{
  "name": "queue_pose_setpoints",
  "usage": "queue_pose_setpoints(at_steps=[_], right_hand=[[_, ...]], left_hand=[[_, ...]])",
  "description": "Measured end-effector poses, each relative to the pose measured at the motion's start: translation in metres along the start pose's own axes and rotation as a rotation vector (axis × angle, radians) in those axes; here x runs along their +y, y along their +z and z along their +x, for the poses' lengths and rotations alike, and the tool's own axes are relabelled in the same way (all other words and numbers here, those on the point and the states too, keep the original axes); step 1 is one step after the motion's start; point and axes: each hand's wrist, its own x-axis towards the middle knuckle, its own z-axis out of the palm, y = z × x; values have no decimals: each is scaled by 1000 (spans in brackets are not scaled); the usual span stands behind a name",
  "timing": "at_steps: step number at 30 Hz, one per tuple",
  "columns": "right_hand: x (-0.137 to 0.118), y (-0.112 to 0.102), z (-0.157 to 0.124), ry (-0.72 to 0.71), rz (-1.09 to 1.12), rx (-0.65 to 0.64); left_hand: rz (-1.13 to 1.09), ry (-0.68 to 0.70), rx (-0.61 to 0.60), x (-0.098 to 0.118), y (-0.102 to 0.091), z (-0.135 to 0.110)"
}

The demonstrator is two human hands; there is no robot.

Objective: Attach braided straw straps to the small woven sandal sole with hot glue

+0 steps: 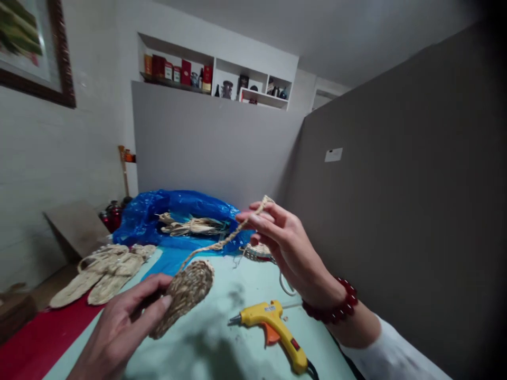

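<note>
My left hand [127,316] is closed on the edge of a woven straw sole [188,295], brown and oval, held tilted above the table. From the sole's far end a thin braided straw cord [216,246] runs up to the right. My right hand [283,237], with a red bead bracelet at the wrist, pinches that cord near its upper end between thumb and fingers. A yellow hot glue gun [273,327] with an orange trigger lies on the table below my right hand, nozzle toward the left.
Woven straw sandals [106,272] lie at the table's left on a red cloth [35,343]. Behind, a blue plastic bag [142,211] holds a bundle of straw strands [194,226]. Grey partitions [214,142] stand at the back and right. The glue gun's black cable [312,369] trails off the bottom.
</note>
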Motion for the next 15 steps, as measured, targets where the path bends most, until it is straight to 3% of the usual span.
queue_pose_setpoints(at_steps=[4,9,12,15], right_hand=[[18,-22,-23,63,-28,36],[42,-43,-61,164,-147,127],[44,-45,-80,106,-328,143],[33,-40,-93,-88,-597,220]], left_hand=[[223,80,174,0,1,-16],[359,319,189,9,11,-36],[378,395,211,13,12,-46],[394,440,184,19,11,-52]])
